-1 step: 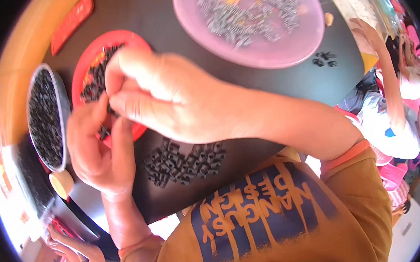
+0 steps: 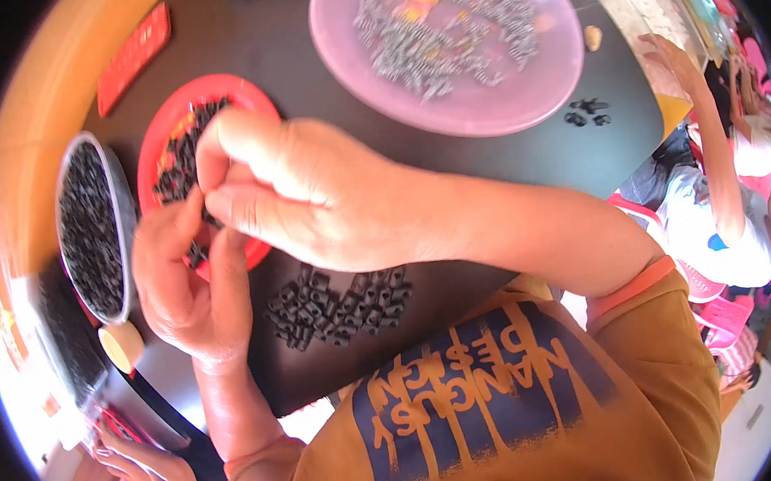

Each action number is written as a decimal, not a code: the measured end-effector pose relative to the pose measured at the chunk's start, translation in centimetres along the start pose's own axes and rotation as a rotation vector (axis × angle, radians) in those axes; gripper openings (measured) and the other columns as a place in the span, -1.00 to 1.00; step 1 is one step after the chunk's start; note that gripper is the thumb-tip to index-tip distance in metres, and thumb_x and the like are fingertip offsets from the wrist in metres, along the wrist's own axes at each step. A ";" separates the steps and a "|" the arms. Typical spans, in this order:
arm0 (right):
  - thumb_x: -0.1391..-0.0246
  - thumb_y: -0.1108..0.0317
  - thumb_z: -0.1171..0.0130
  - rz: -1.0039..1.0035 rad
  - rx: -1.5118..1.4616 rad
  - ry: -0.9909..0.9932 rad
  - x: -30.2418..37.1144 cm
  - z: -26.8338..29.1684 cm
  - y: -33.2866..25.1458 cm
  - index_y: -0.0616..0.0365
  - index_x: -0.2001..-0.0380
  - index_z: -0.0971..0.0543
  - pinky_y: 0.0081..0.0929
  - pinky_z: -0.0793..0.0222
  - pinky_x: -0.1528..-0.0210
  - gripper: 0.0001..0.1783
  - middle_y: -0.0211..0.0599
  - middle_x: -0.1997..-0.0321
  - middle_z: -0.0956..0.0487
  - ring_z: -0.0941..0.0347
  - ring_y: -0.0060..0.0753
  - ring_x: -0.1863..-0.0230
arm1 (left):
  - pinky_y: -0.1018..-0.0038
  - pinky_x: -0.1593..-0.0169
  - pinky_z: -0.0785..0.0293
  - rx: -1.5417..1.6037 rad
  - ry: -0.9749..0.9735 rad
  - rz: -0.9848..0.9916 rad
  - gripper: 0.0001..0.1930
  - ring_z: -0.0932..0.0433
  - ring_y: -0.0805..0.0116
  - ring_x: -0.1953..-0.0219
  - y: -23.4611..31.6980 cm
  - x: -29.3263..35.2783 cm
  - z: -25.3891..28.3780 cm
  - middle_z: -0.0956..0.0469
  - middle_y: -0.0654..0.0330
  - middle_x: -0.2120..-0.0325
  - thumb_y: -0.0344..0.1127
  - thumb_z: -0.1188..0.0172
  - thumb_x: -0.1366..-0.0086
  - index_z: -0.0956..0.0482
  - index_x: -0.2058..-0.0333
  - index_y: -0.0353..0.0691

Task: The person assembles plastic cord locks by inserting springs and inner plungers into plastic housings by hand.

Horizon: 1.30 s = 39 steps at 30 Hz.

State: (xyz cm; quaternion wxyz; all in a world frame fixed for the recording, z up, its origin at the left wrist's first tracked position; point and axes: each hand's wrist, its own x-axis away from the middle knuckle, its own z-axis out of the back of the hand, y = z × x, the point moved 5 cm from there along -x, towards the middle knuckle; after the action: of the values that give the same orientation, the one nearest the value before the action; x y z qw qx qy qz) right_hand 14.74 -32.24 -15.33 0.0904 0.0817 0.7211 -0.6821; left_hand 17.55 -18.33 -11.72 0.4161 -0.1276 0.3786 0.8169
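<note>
My left hand (image 2: 187, 286) and my right hand (image 2: 310, 188) meet fingertip to fingertip over the near edge of a red plate (image 2: 153, 136). Both are closed in a pinch. A tiny dark bit shows between the fingers, too covered to name. Small black parts (image 2: 179, 161) and some orange ones lie in the plate, partly behind my hands. Just below my right wrist, a heap of short black plastic pieces with holes (image 2: 341, 306) rests on the dark table (image 2: 301, 59).
An oval tub (image 2: 121, 205) full of black parts stands at the left. Beyond my right arm is a pink basin (image 2: 476, 122) of small grey coil springs (image 2: 409, 60). A few black pieces (image 2: 587, 112) lie to its right. A red block (image 2: 133, 57) is far left. Other people (image 2: 714, 209) sit nearby.
The view has shifted slightly, with the pink basin a little further left and the plate and tub a little right and lower. My hands keep the same pinch.
</note>
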 end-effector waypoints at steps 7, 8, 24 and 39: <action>-0.29 0.36 -0.02 -0.017 -0.096 0.121 -0.4 1.2 0.2 0.24 0.24 -0.35 -0.47 -0.45 0.34 -0.84 -0.28 0.50 -0.58 -0.56 -0.44 0.43 | 0.52 0.16 -0.40 0.041 0.005 0.242 -0.95 -0.47 0.42 0.32 -0.5 -2.9 1.5 -0.54 0.19 0.38 -0.54 -0.22 -0.20 -0.53 0.35 -0.33; -0.28 0.36 -0.02 -0.016 -0.058 0.116 -0.4 1.4 0.1 0.24 0.23 -0.35 -0.45 -0.46 0.32 -0.84 -0.25 0.49 -0.59 -0.58 -0.40 0.41 | 0.57 0.16 -0.39 0.022 -0.009 0.230 -0.95 -0.47 0.47 0.32 0.0 -4.1 1.4 -0.55 0.21 0.37 -0.54 -0.20 -0.21 -0.53 0.34 -0.33; -0.14 0.32 -0.06 0.119 0.033 0.216 -1.4 2.2 0.0 0.22 0.40 -0.50 -0.21 -0.47 0.48 -0.83 -0.16 0.64 -0.58 -0.58 -0.17 0.60 | 0.67 0.11 -0.35 -0.008 -0.052 0.185 -0.65 -0.44 0.63 0.26 -3.8 -15.8 -0.5 -0.61 0.31 0.20 -0.22 -0.13 -0.33 -0.58 0.00 -0.27; -0.34 0.36 0.05 0.038 -0.127 0.118 -0.8 2.4 0.3 0.23 0.19 -0.38 -0.74 -0.26 0.34 -0.85 -0.43 0.38 -0.43 -0.31 -0.75 0.36 | 0.39 0.16 -0.44 -0.207 -0.248 0.135 -0.86 -0.56 0.13 0.29 -4.1 -0.5 -0.8 -0.55 0.07 0.38 -0.50 -0.22 -0.15 -0.60 0.28 -0.32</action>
State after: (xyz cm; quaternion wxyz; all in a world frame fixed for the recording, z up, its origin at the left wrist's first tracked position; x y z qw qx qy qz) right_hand 15.59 -34.63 -15.56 0.0658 0.1295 0.7652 -0.6271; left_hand 20.90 -17.68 -14.11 0.3883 -0.0424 0.2462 0.8870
